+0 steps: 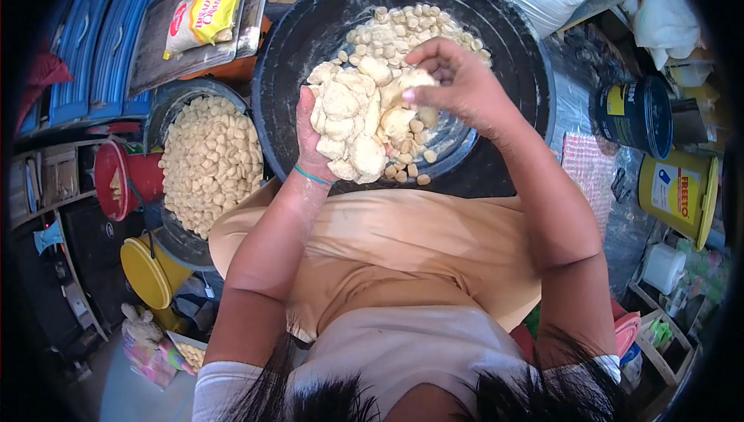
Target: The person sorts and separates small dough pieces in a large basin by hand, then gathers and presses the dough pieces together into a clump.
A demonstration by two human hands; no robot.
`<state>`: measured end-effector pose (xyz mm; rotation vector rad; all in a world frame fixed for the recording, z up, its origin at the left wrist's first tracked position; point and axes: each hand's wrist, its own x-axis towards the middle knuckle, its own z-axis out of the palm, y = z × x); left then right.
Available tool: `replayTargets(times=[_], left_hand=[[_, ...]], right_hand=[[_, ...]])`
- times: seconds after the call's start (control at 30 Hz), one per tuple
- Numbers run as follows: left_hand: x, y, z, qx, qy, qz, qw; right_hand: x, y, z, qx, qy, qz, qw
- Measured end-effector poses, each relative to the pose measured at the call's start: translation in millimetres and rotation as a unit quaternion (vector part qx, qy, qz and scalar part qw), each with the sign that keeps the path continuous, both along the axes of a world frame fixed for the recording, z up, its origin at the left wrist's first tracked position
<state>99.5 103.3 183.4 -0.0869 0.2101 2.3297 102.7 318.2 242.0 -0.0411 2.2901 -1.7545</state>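
My left hand (pixel 312 143), with a green band at its wrist, supports a lumpy clump of pale, crumb-coated dough pieces (pixel 345 116) from its left side. The clump is above a wide black basin (pixel 275 73), near its front edge. My right hand (pixel 465 89) is curled at the clump's right side. Its thumb and forefinger close around a pale dough piece (pixel 419 81). Small round dough balls (pixel 415 25) lie in the basin behind and below my hands. The clump hides most of my left fingers.
Left of my knee stands a second basin (pixel 167 220) heaped with small dough balls (pixel 209 158). A bread crumb bag (pixel 203 20) lies on a board (pixel 147 62). Red (pixel 112 182) and yellow buckets (pixel 147 275) stand farther left. A dark bucket (pixel 635 120) and a yellow bucket (pixel 678 197) stand right.
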Motion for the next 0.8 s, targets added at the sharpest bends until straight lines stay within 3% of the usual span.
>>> replayTargets(times=[0.13, 0.23, 0.33, 0.47, 0.8], left_hand=[[-3.0, -2.8, 5.2, -0.053, 0.029, 0.029, 0.998], [-3.9, -6.2, 4.6, -0.033, 0.034, 0.025, 0.999], [-7.7, -12.6, 4.6, 0.0, 0.066, 0.015, 0.998], [-16.1, -19.8, 8.1, -0.039, 0.074, 0.059, 0.995], [-17.3, -23.2, 9.1, -0.112, 0.076, 0.054, 0.989]], right_hand=[[3.5, -2.0, 13.0, -0.213, -0.111, -0.053, 0.969], [4.7, -0.7, 18.9, -0.262, -0.171, 0.011, 0.95], [1.4, 6.3, 13.8, -0.182, -0.069, 0.048, 0.98], [-6.3, 22.4, 21.6, -0.115, -0.053, -0.067, 0.99], [-17.3, 40.0, 11.1, -0.302, 0.083, -0.272, 0.91]])
